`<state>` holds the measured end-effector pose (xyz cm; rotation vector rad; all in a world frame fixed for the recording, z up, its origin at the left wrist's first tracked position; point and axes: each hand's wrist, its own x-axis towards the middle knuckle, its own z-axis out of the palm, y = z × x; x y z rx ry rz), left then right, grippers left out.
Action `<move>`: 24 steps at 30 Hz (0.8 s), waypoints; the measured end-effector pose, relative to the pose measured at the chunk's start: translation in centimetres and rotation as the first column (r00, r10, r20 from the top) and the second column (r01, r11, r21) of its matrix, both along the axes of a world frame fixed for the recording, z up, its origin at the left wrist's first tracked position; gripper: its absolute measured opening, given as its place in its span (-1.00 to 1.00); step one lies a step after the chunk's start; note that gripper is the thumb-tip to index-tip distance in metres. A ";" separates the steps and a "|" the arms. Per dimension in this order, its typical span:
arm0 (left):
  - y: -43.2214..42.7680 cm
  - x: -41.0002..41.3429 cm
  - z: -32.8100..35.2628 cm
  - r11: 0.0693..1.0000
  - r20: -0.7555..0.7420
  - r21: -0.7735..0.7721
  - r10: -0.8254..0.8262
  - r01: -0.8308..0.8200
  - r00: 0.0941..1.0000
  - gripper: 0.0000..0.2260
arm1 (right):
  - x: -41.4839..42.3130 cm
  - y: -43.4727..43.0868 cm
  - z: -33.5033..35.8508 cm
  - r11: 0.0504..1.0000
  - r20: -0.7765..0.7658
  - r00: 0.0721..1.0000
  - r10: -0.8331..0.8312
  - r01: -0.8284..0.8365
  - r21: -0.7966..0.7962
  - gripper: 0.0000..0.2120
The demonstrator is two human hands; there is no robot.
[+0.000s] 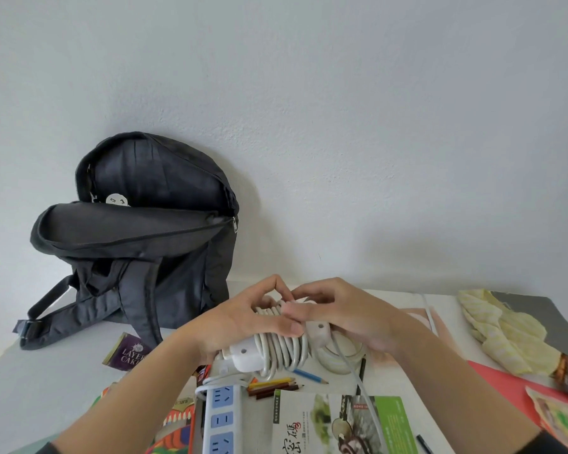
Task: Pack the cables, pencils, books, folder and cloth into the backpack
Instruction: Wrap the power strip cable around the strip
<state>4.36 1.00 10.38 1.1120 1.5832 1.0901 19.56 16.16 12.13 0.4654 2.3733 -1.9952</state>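
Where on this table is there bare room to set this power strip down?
The table is bare at front left, bordered by the backpack straps and purple wrapper. Crowded in front and right: pencils, booklet, cloth, red folder.

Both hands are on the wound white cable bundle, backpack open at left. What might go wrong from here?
1. A loose cord tail hangs from the white power strip wrapped in its cable, across the green-covered book near the coloured pencils; lifting may drag them.
2. No tie shows on the coils; if the left hand or right hand eases, they may unwind.
3. The front panel of the black fabric backpack sags forward, possibly snagging the bundle.
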 end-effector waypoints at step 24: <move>-1.9 -0.2 -1.7 0.982 -0.499 0.184 0.051 0.048 0.865 -0.19 | 0.4 0.0 -3.0 0.920 -0.032 0.945 -0.325 0.308 -0.240 -0.45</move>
